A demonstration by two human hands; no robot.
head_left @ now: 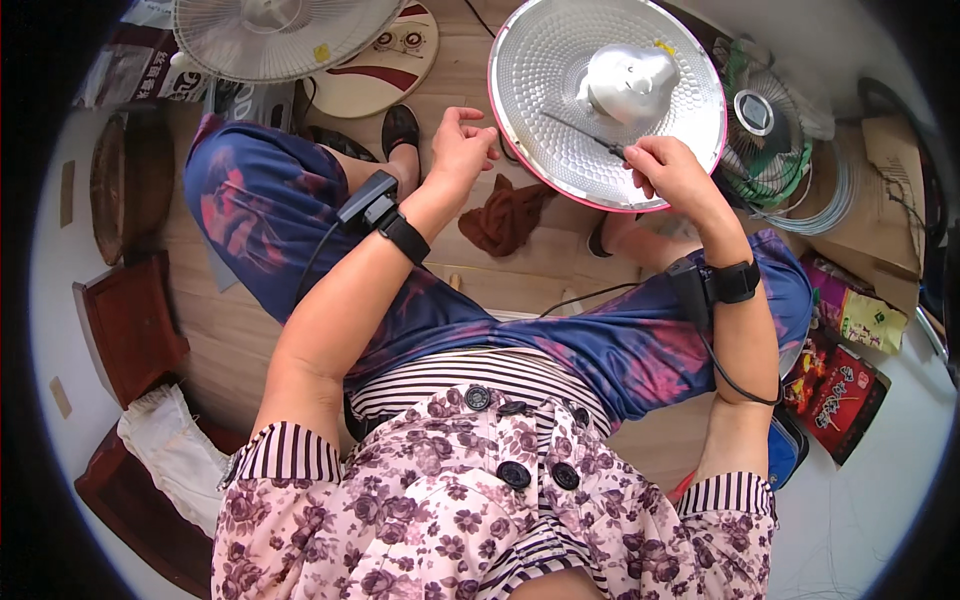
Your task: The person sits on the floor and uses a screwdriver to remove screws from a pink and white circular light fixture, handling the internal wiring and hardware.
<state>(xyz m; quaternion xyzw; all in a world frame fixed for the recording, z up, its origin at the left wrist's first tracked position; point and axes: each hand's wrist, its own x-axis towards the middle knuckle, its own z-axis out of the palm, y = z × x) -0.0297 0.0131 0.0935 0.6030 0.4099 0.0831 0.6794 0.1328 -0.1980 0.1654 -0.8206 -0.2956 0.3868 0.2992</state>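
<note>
A round silver reflector dish [530,80] with a dimpled inside and a pink rim stands in front of me, like that of a dish heater. In its middle sits a shiny metal hub [632,84]. My right hand [668,172], at the dish's near right edge, is closed around what looks like a screwdriver [612,147] with a dark handle. Its thin shaft points left across the reflector. Just outside the left rim, my left hand [462,152] has loosely bent fingers set apart, with nothing visible in them.
A brown cloth [500,217] lies on the floor below the dish. At upper left are a fan's wire guard [285,40] and a round base [385,75]. A green-and-black fan [755,130], coiled wire [830,190], cardboard [893,160] and packages [835,400] crowd the right.
</note>
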